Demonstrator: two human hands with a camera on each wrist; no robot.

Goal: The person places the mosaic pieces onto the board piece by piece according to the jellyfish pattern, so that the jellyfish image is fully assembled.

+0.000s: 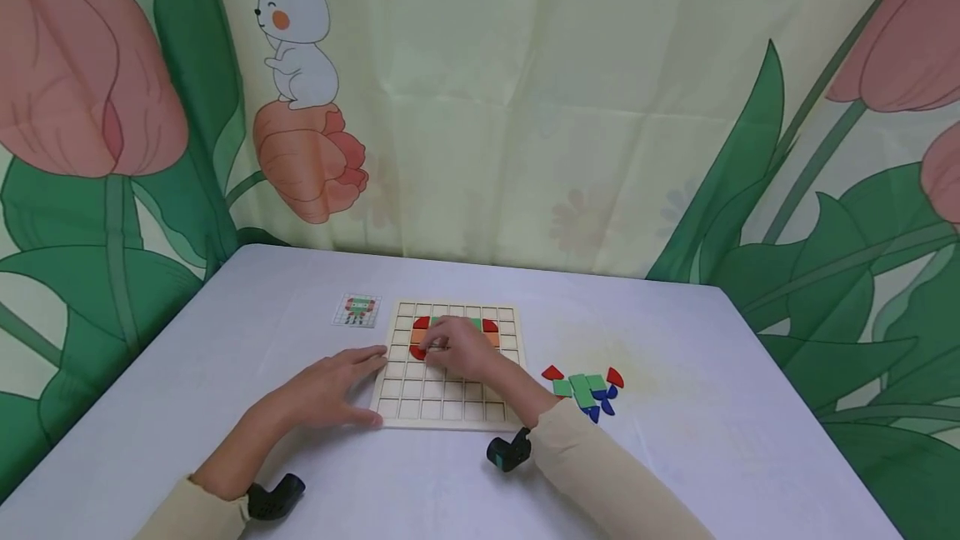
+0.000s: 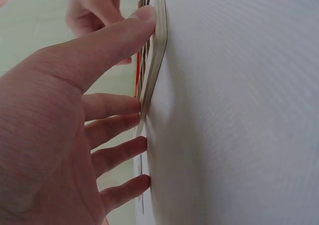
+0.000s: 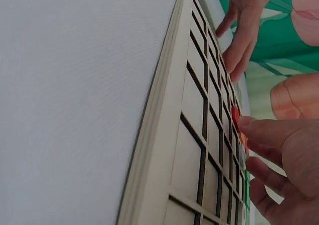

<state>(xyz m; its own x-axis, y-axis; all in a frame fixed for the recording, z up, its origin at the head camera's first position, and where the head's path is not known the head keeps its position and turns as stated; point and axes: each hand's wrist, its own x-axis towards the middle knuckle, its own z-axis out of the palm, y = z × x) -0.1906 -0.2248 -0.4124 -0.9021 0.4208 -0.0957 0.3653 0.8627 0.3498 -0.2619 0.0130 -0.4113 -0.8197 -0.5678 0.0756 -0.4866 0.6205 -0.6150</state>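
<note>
A pale wooden grid board (image 1: 405, 410) lies on the table with red, orange and green pieces in its upper cells. Over these pieces is my right hand (image 1: 461, 346), its fingers bent and thumb forward. It pinches a red quarter-circle piece (image 3: 235, 116) at a cell on the left of the coloured group; part of the piece is hidden by the fingertips. My left hand (image 1: 330, 387) steadies the board's left side with fingers spread and nearly straight. In the left wrist view the thumb (image 2: 143, 15) presses on the board's edge and other fingertips touch along its side.
A small picture card (image 1: 357, 311) with a coloured figure on a grid lies left of the board. Several loose green, red and blue pieces (image 1: 581, 391) lie to the right, close to my right forearm. A printed curtain (image 1: 480, 107) hangs behind the white-covered table (image 1: 720, 440).
</note>
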